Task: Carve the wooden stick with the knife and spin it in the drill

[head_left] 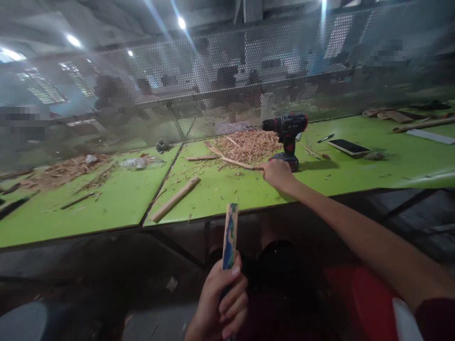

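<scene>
My left hand is wrapped round the lower end of a flat wooden strip painted with blue and green patches. It holds the strip upright in front of the table's near edge. Over the green tabletop, my right hand is closed on the near end of a slender wooden stick whose far end widens and flattens like a spatula. That far end reaches to the edge of a heap of wood shavings. Just behind my right hand a black and red cordless drill stands on its battery.
A thick wooden rod lies near the table seam. More shavings and crumpled clear plastic are on the left. A phone, a pen and wood pieces lie right. A perforated metal screen borders the back.
</scene>
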`<state>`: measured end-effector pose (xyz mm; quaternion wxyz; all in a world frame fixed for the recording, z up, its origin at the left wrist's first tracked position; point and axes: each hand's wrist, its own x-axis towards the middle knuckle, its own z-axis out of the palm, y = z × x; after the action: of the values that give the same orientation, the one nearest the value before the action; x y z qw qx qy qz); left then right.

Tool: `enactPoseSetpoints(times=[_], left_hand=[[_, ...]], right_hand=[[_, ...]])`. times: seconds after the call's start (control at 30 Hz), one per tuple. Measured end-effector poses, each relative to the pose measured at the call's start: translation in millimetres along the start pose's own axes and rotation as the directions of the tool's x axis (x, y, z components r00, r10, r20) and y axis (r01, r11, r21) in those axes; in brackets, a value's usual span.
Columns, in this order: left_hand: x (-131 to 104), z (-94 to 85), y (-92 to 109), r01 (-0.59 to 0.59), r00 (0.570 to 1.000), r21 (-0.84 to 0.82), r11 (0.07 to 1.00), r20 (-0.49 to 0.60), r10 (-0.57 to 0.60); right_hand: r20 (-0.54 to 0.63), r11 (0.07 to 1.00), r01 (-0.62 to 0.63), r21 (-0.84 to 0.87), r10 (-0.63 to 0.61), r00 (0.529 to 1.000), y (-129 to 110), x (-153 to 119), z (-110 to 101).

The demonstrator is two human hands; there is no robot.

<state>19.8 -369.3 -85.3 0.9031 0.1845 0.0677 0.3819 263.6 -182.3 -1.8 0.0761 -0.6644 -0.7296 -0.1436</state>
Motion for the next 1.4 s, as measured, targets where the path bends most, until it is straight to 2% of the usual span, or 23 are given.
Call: enactPoseSetpoints(times=[0.2, 0.37, 0.53, 0.8, 1.13, 1.23, 1.27, 1.33, 1.4], left_hand=[[8.7, -0.6, -3.2, 0.005, 1.000, -0.005, 1.000, -0.009, -0.005], [9.3, 1.6, -6.5, 0.002, 1.000, 0.025, 1.000, 0.006, -0.002], [11.4, 3.0, -7.3, 0.011, 1.000, 0.057, 0.998, -0.028, -0.009], [9.8, 5.7, -1.7, 0.035, 0.991, 0.079, 0.996, -0.131, -0.024], [0.9, 3.1, 2.5, 0.021, 0.989, -0.005, 1.000, -0.144, -0.021], [-9.7, 1.7, -6.4, 0.051, 0.993, 0.046, 0.998, -0.106, -0.046], [-13.9, 1.3, -10.0, 0.094, 0.994, 0.085, 0.992, -0.057, -0.089], [-20.3, -0.2, -15.2, 0.160, 0.986, 0.113, 0.981, 0.036, -0.165], [-21.9, -2.1, -15.6, 0.092, 0.996, 0.043, 0.995, -0.011, -0.092]], right_hand=[[0.073, 0.981, 0.159, 0.107, -0.167, 0.983, -48.5, -54.4, -5.5], [0.085, 0.969, 0.216, 0.117, -0.226, 0.970, -64.2, -73.9, -11.7], [0.075, 0.974, 0.216, 0.062, -0.220, 0.973, -61.6, -68.1, -13.7], [0.074, 0.951, 0.308, 0.031, -0.309, 0.948, -56.1, -44.4, 9.1], [0.081, 0.924, 0.380, 0.045, -0.383, 0.920, -68.5, -27.4, 11.7], [0.074, 0.973, 0.228, 0.022, -0.229, 0.971, -52.3, -9.8, 11.5], [0.070, 0.991, 0.134, -0.009, -0.133, 0.989, -42.6, -3.5, 10.4], [0.033, 0.998, 0.039, -0.042, -0.037, 0.999, -22.5, 5.5, 7.2], [0.017, 1.000, 0.000, -0.022, 0.000, 1.000, -9.7, 5.7, 4.2]])
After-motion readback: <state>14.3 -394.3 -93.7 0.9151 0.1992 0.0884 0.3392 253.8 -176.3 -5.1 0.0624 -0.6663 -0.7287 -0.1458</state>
